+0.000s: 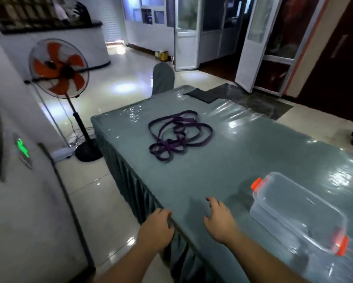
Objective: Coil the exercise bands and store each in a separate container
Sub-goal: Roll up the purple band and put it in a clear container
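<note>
Purple exercise bands [178,133] lie in a loose tangle on the grey-green table [222,164], toward its far left part. A clear plastic container [298,213] with orange clips stands lid on at the near right. My left hand [156,229] rests on the table's near left edge, fingers curled over the rim. My right hand [219,219] hovers just above the tabletop with fingers spread and nothing in it, a short way left of the container. Both hands are well short of the bands.
A dark cloth [204,94] lies at the table's far end, with a chair back [163,78] behind it. A standing fan [59,68] with orange blades is on the floor to the left. A second clear container's edge [343,270] shows at the bottom right.
</note>
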